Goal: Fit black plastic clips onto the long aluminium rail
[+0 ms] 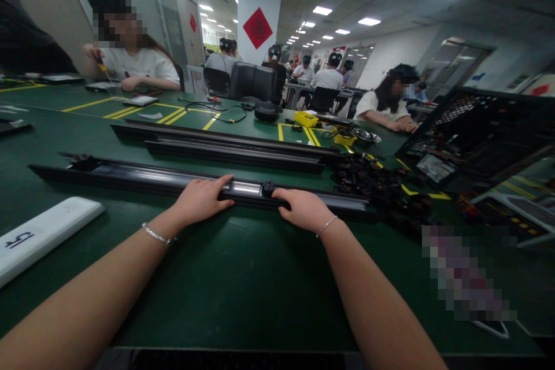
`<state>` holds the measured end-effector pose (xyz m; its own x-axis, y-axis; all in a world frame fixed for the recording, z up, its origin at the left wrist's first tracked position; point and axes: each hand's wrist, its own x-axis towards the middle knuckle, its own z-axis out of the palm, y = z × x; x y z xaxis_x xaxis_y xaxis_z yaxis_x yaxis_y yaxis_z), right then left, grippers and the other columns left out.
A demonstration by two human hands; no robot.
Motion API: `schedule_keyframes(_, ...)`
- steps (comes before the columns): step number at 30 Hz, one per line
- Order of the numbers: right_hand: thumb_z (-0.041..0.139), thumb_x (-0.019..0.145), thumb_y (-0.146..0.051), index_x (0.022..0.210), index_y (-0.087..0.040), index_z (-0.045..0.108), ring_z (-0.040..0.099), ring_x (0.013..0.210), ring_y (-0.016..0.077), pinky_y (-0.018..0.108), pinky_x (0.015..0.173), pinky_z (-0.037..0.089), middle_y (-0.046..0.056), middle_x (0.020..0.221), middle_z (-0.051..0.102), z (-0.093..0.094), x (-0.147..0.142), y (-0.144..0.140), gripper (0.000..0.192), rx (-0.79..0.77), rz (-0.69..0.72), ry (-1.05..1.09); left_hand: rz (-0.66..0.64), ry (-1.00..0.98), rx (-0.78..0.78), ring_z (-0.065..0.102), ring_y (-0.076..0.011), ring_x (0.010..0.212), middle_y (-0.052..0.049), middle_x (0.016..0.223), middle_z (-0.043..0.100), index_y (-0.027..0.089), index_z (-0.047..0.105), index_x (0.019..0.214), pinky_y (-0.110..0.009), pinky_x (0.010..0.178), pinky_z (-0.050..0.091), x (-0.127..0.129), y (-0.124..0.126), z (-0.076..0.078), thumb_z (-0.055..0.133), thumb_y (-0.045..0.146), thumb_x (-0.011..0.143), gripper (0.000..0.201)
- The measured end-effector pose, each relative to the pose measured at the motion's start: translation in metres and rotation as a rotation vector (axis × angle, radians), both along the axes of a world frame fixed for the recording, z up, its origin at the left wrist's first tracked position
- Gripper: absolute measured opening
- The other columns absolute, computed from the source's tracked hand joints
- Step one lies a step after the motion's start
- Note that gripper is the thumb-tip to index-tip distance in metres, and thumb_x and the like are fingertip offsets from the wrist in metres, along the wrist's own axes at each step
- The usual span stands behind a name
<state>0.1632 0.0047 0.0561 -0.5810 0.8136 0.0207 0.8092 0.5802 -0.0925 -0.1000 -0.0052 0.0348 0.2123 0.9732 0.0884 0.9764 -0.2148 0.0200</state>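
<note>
A long black rail [165,180] with a shiny metallic channel lies lengthwise in front of me on the green table. My left hand [199,201] grips it left of the middle, index finger across the channel and thumb at the near side. In the channel sits a small black block [267,187]. My right hand [306,210] is closed over the rail's near wall just right of this block; its index fingertip is against the block or very close to it. The thumb lies along the front face. The other fingers of both hands are partly hidden.
Two more black rails [234,152] lie behind. To the right are a heap of small black parts [368,179] and an upright black open-frame case [481,139]. A white power bank-like slab [47,237] lies at left. Co-workers sit across the green table [243,289].
</note>
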Motion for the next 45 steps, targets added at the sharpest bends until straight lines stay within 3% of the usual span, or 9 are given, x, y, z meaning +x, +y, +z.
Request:
schedule_keyframes(9, 0.048, 0.080, -0.030, 0.116, -0.031, 0.053, 0.058, 0.097, 0.0193, 0.030, 0.082, 0.041, 0.000, 0.112, 0.062, 0.005, 0.008, 0.001, 0.036, -0.012, -0.041, -0.012, -0.019, 0.006, 0.021, 0.059, -0.0249, 0.102, -0.009, 0.108, 0.066, 0.022, 0.030, 0.137, -0.034, 0.089, 0.037, 0.000, 0.001, -0.001, 0.044, 0.057, 0.078, 0.070)
schedule_keyframes(17, 0.045, 0.083, -0.026, 0.133, -0.034, 0.038, 0.056, 0.096, 0.0185, 0.030, 0.083, 0.038, 0.004, 0.105, 0.061, -0.008, 0.014, -0.015, 0.051, 0.029, -0.102, -0.078, -0.027, 0.003, 0.021, 0.059, -0.0251, 0.103, -0.009, 0.109, 0.066, 0.021, 0.031, 0.136, -0.036, 0.089, 0.038, 0.000, 0.000, 0.001, 0.043, 0.055, 0.079, 0.068)
schedule_keyframes(20, 0.044, 0.083, -0.026, 0.132, -0.032, 0.039, 0.056, 0.094, 0.0192, 0.031, 0.082, 0.038, 0.004, 0.101, 0.061, -0.011, 0.013, -0.017, 0.050, 0.070, -0.122, -0.085, -0.028, -0.001, 0.020, 0.059, -0.0254, 0.102, -0.009, 0.107, 0.066, 0.021, 0.031, 0.137, -0.036, 0.089, 0.038, 0.000, 0.000, 0.001, 0.043, 0.055, 0.079, 0.068)
schedule_keyframes(45, 0.050, 0.081, -0.027, 0.126, -0.028, 0.045, 0.055, 0.104, 0.0191, 0.032, 0.089, 0.039, 0.004, 0.115, 0.060, -0.009, 0.036, -0.010, 0.046, 0.007, -0.079, 0.009, 0.004, 0.008, -0.010, 0.058, -0.0250, 0.105, -0.008, 0.109, 0.066, 0.022, 0.030, 0.137, -0.035, 0.091, 0.036, 0.002, 0.000, 0.002, 0.044, 0.056, 0.078, 0.070)
